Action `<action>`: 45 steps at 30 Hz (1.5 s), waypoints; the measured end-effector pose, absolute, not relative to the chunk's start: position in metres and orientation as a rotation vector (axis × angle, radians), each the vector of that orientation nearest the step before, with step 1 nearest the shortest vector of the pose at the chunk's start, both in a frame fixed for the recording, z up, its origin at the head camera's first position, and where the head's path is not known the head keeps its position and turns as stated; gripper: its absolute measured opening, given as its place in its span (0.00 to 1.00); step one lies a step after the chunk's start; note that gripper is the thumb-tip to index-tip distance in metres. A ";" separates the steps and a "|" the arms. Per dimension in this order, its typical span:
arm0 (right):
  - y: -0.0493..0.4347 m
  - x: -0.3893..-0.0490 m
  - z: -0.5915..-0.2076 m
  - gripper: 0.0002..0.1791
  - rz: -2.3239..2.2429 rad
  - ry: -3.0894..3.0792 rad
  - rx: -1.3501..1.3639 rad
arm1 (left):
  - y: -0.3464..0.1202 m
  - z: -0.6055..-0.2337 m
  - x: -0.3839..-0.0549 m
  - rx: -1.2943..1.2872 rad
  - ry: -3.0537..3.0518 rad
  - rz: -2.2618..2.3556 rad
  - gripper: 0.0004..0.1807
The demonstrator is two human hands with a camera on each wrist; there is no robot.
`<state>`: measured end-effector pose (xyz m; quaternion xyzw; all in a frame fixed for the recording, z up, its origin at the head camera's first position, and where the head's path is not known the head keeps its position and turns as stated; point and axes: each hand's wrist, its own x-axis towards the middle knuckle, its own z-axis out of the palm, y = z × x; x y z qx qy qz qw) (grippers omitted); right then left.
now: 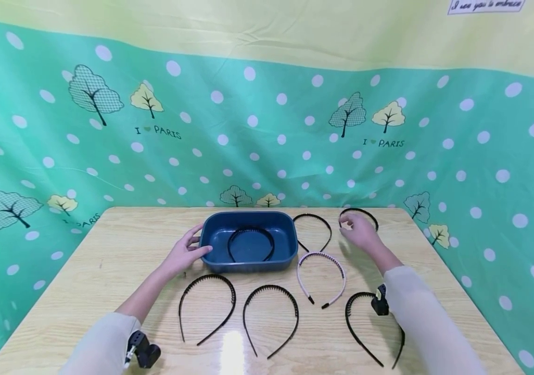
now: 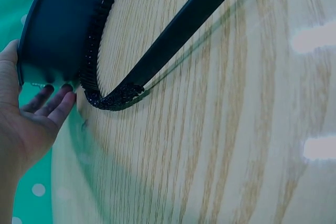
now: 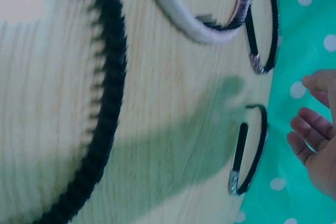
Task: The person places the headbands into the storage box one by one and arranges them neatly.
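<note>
Fingers (image 1: 194, 240) of left hand (image 1: 183, 258) grip blue plastic bin (image 1: 248, 267) at its left end, near counter's (image 1: 131, 234) far edge; toothed headband (image 1: 250, 228) inside. Right hand (image 1: 361, 233) holds nothing, digits loosely bent beside corner headband (image 1: 357, 210), black, at far-right corner. Best: steady the bin, pinch that band mid-arc, lift clear of neighbouring headband (image 1: 311, 215). Pale headband (image 1: 318, 253) mid-counter; three black headbands (image 1: 270, 287) toward near edge.
</note>
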<state>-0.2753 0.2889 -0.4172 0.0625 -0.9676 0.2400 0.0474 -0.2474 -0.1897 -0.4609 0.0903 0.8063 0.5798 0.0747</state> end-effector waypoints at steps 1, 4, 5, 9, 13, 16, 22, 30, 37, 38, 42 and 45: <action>0.292 -0.275 -0.418 0.19 0.729 -2.953 0.192 | -0.190 -0.461 -0.247 0.270 2.419 1.740 0.43; 0.298 -0.274 -0.420 0.19 0.728 -2.964 0.197 | -0.189 -0.462 -0.247 0.261 2.416 1.746 0.42; 0.300 -0.273 -0.421 0.19 0.737 -2.968 0.196 | -0.189 -0.462 -0.247 0.260 2.415 1.751 0.42; 0.306 -0.273 -0.425 0.19 0.754 -2.981 0.173 | -0.189 -0.461 -0.247 0.271 2.417 1.749 0.42; 0.313 -0.272 -0.428 0.19 0.759 -2.995 0.142 | -0.189 -0.461 -0.248 0.270 2.424 1.732 0.42; 0.320 -0.270 -0.430 0.20 0.770 -3.019 0.124 | -0.189 -0.461 -0.248 0.266 2.425 1.724 0.42; 0.332 -0.268 -0.434 0.20 0.761 -3.039 0.082 | -0.189 -0.459 -0.248 0.269 2.441 1.717 0.42; 0.339 -0.266 -0.437 0.20 0.777 -3.051 0.037 | -0.188 -0.457 -0.246 0.280 2.430 1.735 0.42; 0.342 -0.267 -0.442 0.20 0.772 -3.041 0.065 | -0.189 -0.458 -0.246 0.276 2.422 1.737 0.43; 0.342 -0.267 -0.443 0.20 0.769 -3.039 0.065 | -0.189 -0.459 -0.246 0.273 2.426 1.735 0.42; 0.341 -0.266 -0.445 0.20 0.750 -3.036 0.075 | -0.190 -0.461 -0.246 0.261 2.438 1.725 0.42; 0.341 -0.266 -0.448 0.20 0.750 -3.023 0.088 | -0.190 -0.462 -0.246 0.255 2.439 1.729 0.41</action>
